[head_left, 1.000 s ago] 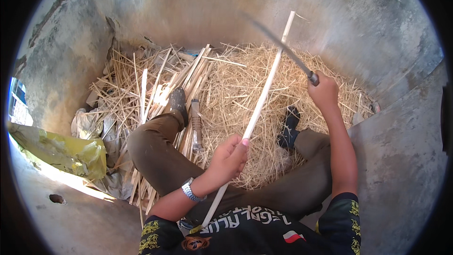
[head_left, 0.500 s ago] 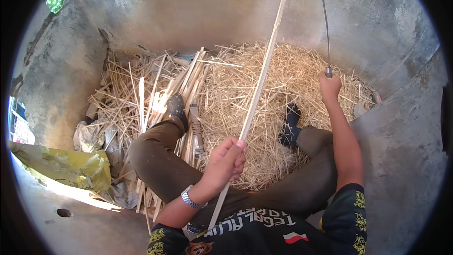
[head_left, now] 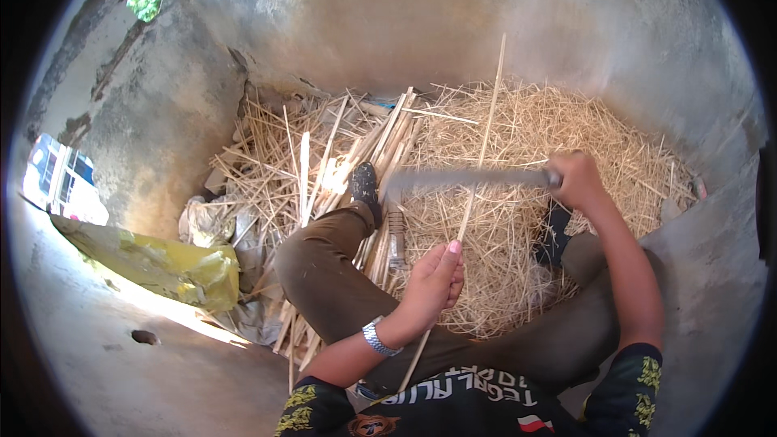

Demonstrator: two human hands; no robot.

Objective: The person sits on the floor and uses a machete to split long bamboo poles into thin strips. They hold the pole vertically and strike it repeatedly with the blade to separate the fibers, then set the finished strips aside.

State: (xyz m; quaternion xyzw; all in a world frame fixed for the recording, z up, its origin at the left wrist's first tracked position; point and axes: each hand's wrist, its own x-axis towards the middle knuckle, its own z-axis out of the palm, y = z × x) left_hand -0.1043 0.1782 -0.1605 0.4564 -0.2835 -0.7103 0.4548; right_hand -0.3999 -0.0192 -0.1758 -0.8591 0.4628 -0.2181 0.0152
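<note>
My left hand [head_left: 435, 287] is closed around a long pale strip of split wood or bamboo [head_left: 488, 133], its thumb along the strip. The strip slants up and away, thin edge showing, its lower end near my shirt. In my right hand [head_left: 578, 180] is the handle of a long knife [head_left: 453, 179]. Its blade, smeared by motion, points left and crosses the strip in the picture, above my left hand; whether it touches cannot be told. A brown tool-like piece with bands wound round it [head_left: 396, 235] lies beside my left foot.
Curly shavings [head_left: 510, 267] heap between my legs [head_left: 340, 267]. Split strips [head_left: 392, 133] and loose sticks lie at the left, near a yellow plastic sheet [head_left: 194, 275]. A concrete wall [head_left: 405, 24] curves close around, with a hole [head_left: 145, 337] at lower left.
The knife has swung from upright at the right to level, pointing left across the strip. The strip has turned from its broad face to its thin edge. The whole view has shifted.
</note>
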